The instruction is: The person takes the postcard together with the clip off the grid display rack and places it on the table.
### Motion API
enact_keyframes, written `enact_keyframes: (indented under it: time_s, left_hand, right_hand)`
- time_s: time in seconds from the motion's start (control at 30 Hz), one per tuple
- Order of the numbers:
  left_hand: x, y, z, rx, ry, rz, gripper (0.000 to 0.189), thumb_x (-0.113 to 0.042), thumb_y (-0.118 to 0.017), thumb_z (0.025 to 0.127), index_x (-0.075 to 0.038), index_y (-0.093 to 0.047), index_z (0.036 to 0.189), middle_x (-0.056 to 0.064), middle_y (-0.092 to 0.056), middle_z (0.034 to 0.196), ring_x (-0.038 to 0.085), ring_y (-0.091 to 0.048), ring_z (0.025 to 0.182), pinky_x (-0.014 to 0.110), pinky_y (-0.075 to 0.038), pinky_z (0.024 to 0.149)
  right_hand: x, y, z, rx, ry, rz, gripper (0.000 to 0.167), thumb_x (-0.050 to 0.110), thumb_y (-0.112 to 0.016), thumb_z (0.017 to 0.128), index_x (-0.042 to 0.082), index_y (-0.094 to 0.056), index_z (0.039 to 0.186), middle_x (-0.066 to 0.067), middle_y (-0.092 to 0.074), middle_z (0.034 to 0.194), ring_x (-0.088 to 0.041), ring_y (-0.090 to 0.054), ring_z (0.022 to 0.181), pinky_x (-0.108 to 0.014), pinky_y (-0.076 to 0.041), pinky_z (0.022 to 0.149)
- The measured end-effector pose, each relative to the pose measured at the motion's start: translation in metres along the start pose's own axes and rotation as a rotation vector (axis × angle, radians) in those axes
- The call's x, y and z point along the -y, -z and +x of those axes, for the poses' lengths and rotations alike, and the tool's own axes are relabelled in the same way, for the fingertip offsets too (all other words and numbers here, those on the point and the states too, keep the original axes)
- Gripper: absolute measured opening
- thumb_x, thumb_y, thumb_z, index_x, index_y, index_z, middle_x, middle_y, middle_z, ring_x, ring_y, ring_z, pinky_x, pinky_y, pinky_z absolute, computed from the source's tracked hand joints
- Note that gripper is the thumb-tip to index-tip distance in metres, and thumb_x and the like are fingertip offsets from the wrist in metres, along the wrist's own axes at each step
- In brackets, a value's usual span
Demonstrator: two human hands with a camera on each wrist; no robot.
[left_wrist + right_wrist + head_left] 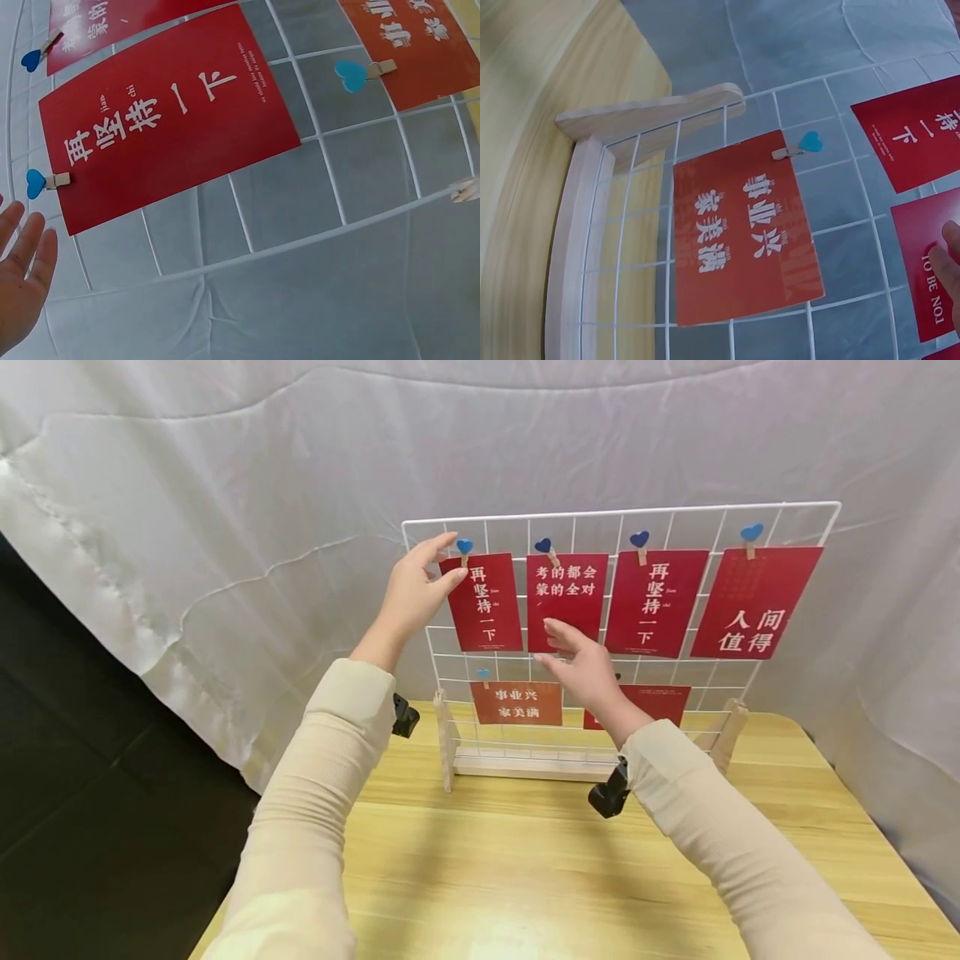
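A white wire grid [780, 527] carries red cards held by small wooden clothespins with blue hearts. My left hand [411, 589] is beside the upper left red card [495, 610] and its clothespin [465, 548]. In the left wrist view the fingers [39, 259] are extended and stand apart from that clothespin [46, 181]. My right hand [588, 672] lies in front of the second red card [566, 610]. Its fingertips [951, 234] overlap that card in the right wrist view; contact is unclear. Neither hand grips anything I can see.
Two more red cards [658, 610] hang at the upper right. Below are an orange-red card [517, 714] and a red card [663, 700] partly behind my right hand. The grid stands on a wooden base [540, 767] on a wood-grain table [480, 860], before a pale curtain [300, 485].
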State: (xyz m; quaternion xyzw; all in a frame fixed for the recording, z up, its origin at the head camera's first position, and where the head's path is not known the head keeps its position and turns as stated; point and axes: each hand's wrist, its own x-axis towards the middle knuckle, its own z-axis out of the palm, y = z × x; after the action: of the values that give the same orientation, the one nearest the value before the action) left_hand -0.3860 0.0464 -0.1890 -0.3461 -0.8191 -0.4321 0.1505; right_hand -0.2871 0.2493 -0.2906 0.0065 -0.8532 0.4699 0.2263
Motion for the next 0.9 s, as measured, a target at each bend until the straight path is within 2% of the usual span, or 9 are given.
enact_keyframes:
  time_s: [0.23, 0.57, 0.7, 0.9]
  left_hand:
    - [-0.002, 0.0, 0.008, 0.047, 0.061, -0.015, 0.05, -0.026, -0.057, 0.083, -0.018, -0.039, 0.13, 0.001, -0.043, 0.124, 0.016, -0.046, 0.1, 0.024, -0.045, 0.076]
    - [-0.011, 0.001, 0.02, 0.115, 0.061, 0.1, 0.051, -0.03, -0.054, 0.084, -0.019, -0.037, 0.132, 0.0, -0.043, 0.125, 0.013, -0.048, 0.101, 0.023, -0.044, 0.077]
    - [-0.012, 0.0, 0.025, 0.142, 0.096, 0.122, 0.05, -0.03, -0.053, 0.085, -0.018, -0.039, 0.13, 0.0, -0.048, 0.12, 0.012, -0.051, 0.095, 0.021, -0.045, 0.073]
    - [-0.013, 0.001, 0.031, 0.142, 0.105, 0.154, 0.041, -0.026, -0.052, 0.086, -0.014, -0.046, 0.124, 0.003, -0.053, 0.111, 0.014, -0.052, 0.09, 0.022, -0.045, 0.071]
  right_hand:
    - [0.009, -0.004, 0.009, -0.017, -0.023, 0.071, 0.054, 0.025, -0.062, 0.08, 0.021, -0.041, 0.129, 0.001, -0.044, 0.127, -0.016, -0.044, 0.111, -0.031, -0.044, 0.08]
    - [0.015, -0.015, 0.018, -0.027, -0.083, 0.133, 0.052, 0.022, -0.061, 0.08, 0.021, -0.042, 0.128, 0.0, -0.045, 0.127, -0.016, -0.043, 0.111, -0.03, -0.044, 0.081]
    - [0.017, -0.018, 0.019, -0.024, -0.087, 0.138, 0.051, 0.021, -0.061, 0.081, 0.02, -0.042, 0.128, 0.0, -0.045, 0.126, -0.016, -0.043, 0.111, -0.03, -0.043, 0.082]
    - [0.02, -0.023, 0.022, -0.025, -0.093, 0.158, 0.051, 0.021, -0.061, 0.081, 0.02, -0.043, 0.128, -0.001, -0.045, 0.126, -0.016, -0.043, 0.111, -0.03, -0.042, 0.084]
